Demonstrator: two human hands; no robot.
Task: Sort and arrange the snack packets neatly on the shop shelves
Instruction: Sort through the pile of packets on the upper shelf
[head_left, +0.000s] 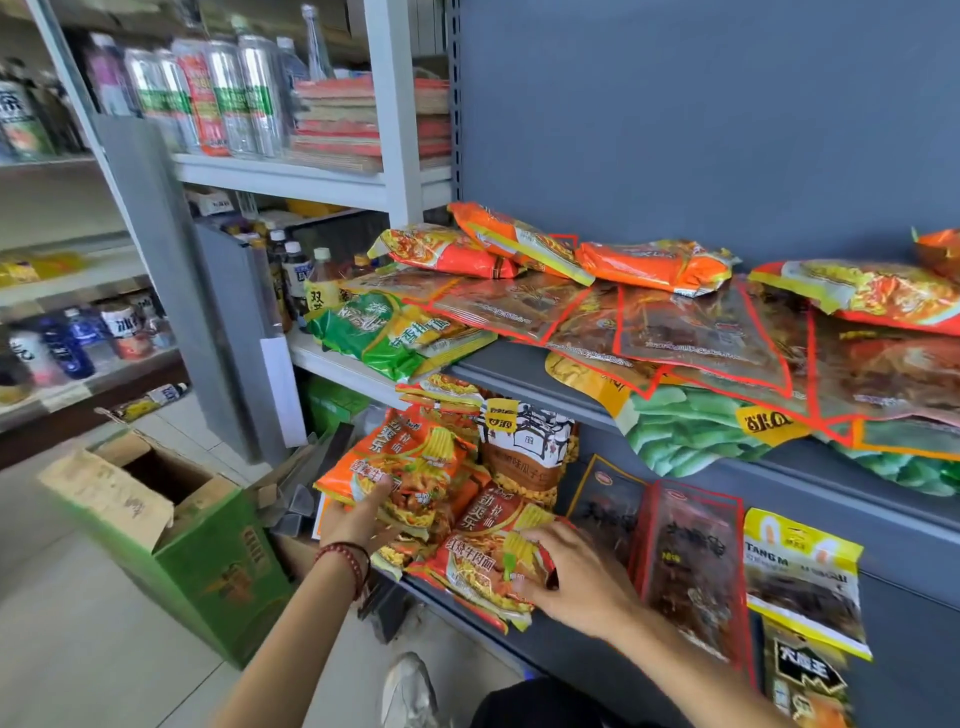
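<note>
the left hand (358, 519) holds the near edge of an orange noodle packet (410, 462), with the thumb on top and the fingers tucked under. a string of red beads (347, 558) sits on that wrist. the right hand (576, 577) has its fingers curled over the right end of a red noodle packet (478, 566) and grips it.

both packets are at the left end of the lower shelf (545, 654). the orange one is up on a messy heap of noodle packets. the red one lies flat near the front edge. a bag of seeds (524, 447) stands just behind the heap. to the right, dark red packets (691, 566) and a yellow packet (800, 577) lean against the back of the shelf.

on the upper shelf (519, 374) flat brown packets (701, 332) lie spread out, and more orange packets (654, 265) rest on top of them. green packets (680, 431) hang over the front edge.

on the floor to the left is an open green box (218, 561). white shelves beyond it hold bottles (228, 98). a shoe (410, 691) shows at the bottom.
</note>
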